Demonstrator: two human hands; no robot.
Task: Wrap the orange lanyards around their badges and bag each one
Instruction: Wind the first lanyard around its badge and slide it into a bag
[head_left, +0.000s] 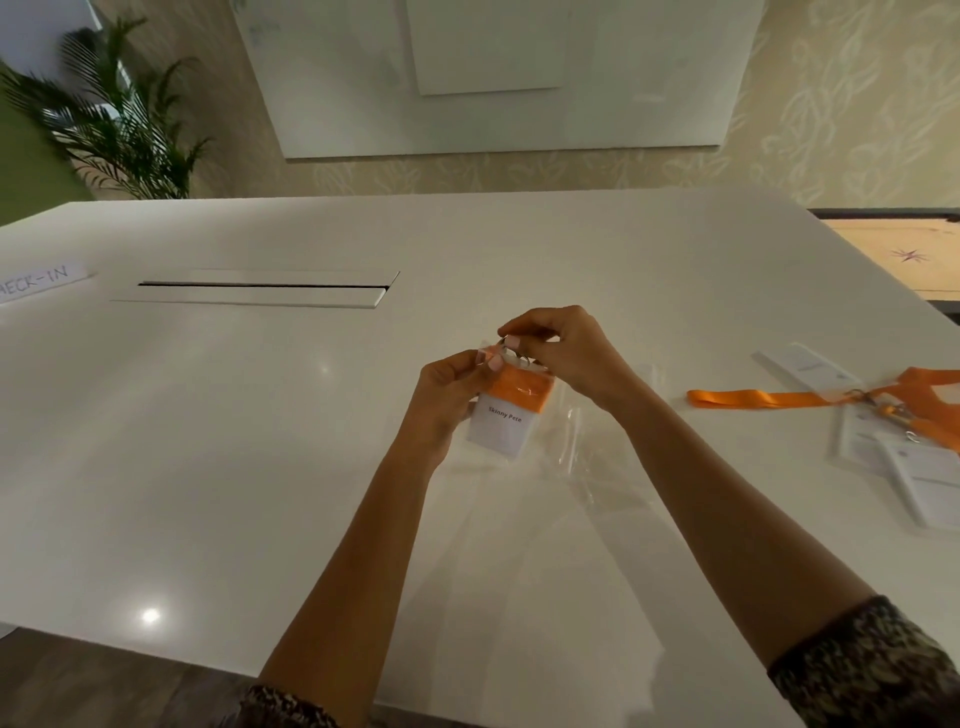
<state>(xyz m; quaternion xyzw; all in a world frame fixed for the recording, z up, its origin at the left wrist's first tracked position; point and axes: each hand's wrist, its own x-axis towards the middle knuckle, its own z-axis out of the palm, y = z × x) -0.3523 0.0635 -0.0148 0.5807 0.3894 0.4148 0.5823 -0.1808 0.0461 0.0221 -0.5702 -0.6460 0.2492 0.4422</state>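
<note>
I hold a white name badge (500, 427) above the white table (218, 426), its orange lanyard (521, 388) wound around its upper part. My left hand (448, 400) grips the badge's left side. My right hand (566, 356) pinches the metal clip (511, 349) at the badge's top. Clear plastic bags (582, 457) lie on the table just below and to the right of the badge. At the far right, another orange lanyard (779, 398) stretches out loose from a small pile of white badges (914, 462).
A long cable slot (260, 288) with a raised lid is set into the table at the back left. A paper check-in sign (39, 283) lies at the left edge. A potted palm (111, 114) stands behind the table's left corner.
</note>
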